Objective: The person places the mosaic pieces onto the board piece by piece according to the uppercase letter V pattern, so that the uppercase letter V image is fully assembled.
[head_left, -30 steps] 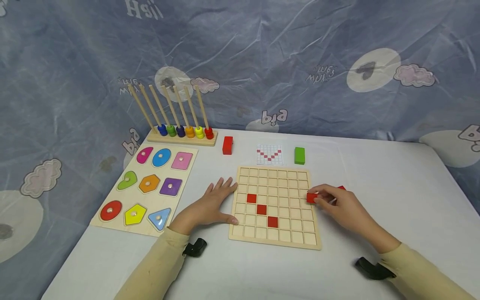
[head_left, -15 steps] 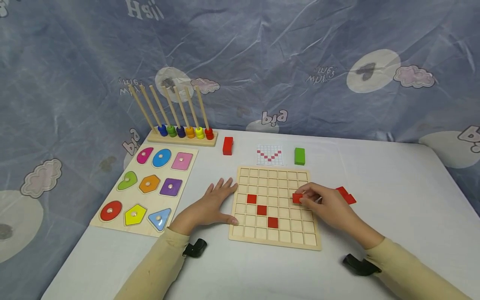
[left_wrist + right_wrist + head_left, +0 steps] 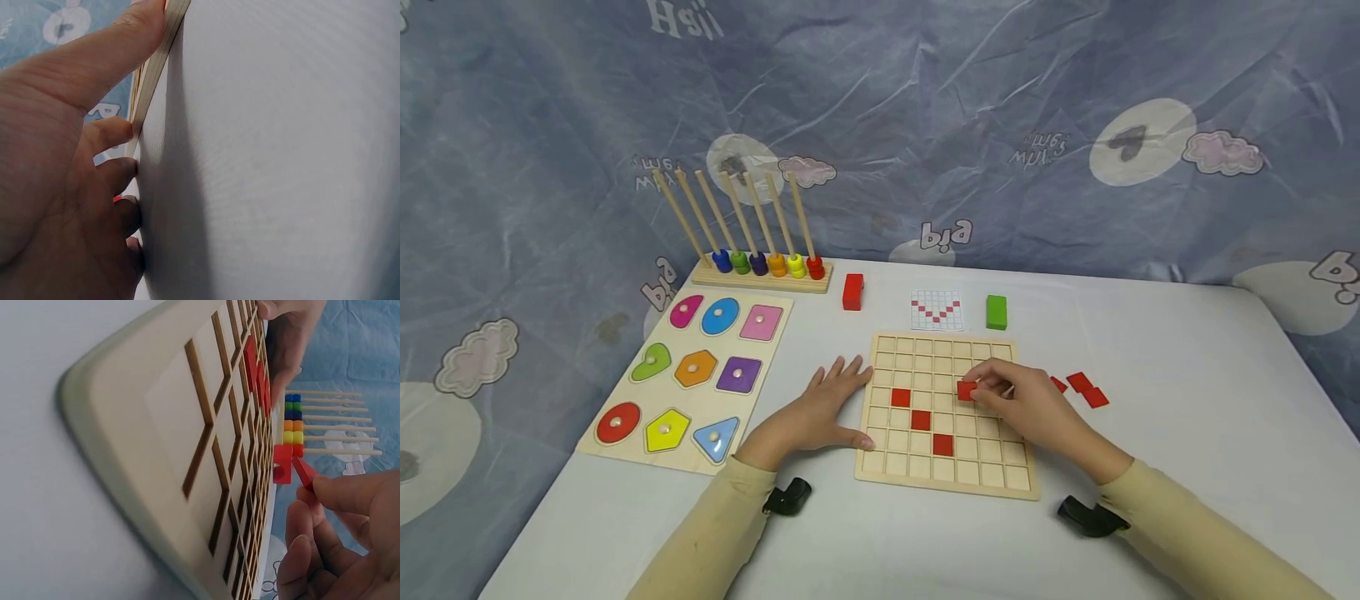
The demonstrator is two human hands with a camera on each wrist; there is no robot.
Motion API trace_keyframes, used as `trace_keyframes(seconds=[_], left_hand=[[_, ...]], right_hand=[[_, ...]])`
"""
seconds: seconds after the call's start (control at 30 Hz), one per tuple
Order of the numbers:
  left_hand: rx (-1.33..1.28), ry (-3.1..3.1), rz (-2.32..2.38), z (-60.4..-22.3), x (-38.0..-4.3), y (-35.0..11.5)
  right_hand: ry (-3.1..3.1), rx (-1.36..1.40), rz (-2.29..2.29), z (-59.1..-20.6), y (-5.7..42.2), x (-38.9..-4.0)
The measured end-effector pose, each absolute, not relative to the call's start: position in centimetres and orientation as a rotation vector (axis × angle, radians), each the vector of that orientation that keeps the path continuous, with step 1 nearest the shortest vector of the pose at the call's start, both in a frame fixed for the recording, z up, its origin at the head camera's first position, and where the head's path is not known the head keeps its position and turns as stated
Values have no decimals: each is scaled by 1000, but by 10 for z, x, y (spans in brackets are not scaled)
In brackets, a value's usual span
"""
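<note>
Between thumb and fingers, my right hand (image 3: 1026,404) pinches a red square tile (image 3: 966,391) over the right half of a wooden grid board (image 3: 880,466). The right wrist view shows the pinched tile (image 3: 304,473) tilted above the board's surface. Three red tiles, one of them a square (image 3: 921,420), sit in the grid's cells in a descending diagonal. My left hand (image 3: 816,408) rests spread at the board's left edge, its thumb and fingertips touching the rim. In the left wrist view the thumb (image 3: 119,50) lies against the board's side (image 3: 153,81).
Several loose red tiles (image 3: 1079,382) lie right of the board. Behind it are a pattern card (image 3: 936,310), a green block (image 3: 996,312) and a red block (image 3: 853,292). A shape puzzle (image 3: 688,433) and a peg stand with coloured beads (image 3: 760,282) occupy the left side.
My right hand has carried the red tile leftward from the board's right edge to over the grid, uncovering loose tiles behind it. My left hand has stayed in place.
</note>
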State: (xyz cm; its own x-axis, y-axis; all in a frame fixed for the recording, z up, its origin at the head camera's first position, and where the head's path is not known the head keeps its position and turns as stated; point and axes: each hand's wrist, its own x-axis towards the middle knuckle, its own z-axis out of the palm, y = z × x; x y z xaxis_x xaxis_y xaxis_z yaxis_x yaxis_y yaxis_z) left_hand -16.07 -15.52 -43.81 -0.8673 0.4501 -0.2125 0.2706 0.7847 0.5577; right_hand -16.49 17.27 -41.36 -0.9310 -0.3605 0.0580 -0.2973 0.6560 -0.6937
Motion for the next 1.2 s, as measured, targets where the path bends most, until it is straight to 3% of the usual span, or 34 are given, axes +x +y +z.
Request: trace_keyframes(seconds=[1.2], left_hand=[[558, 2642, 735, -440, -162, -156]], right_hand=[[2663, -675, -1209, -425, 95, -200]])
